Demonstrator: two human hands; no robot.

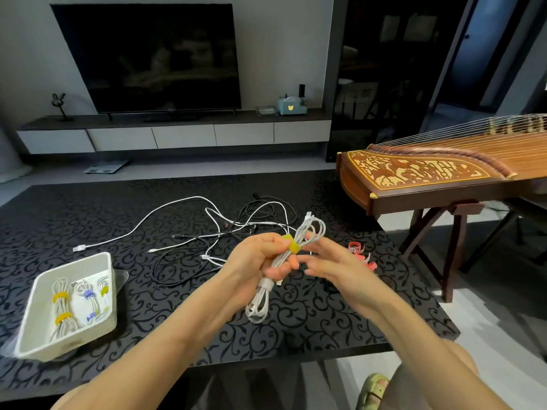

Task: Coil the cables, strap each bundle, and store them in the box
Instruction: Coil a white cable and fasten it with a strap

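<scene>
At the near left of the surface (310, 327), the white box (29, 335) holds strapped bundles (62, 309). Past it, fingers of the left hand (254, 261) clench a coiled white cable (260, 303) wearing a yellow strap (291, 244); those of the right hand (328, 261) seem released beside it, though blurred. Beyond lie loose cables (236, 223).

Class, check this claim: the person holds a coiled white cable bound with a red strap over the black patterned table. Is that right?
No. The head view shows the strap round the coiled white cable is yellow, not red; it is indeed held over the black patterned table.
</scene>
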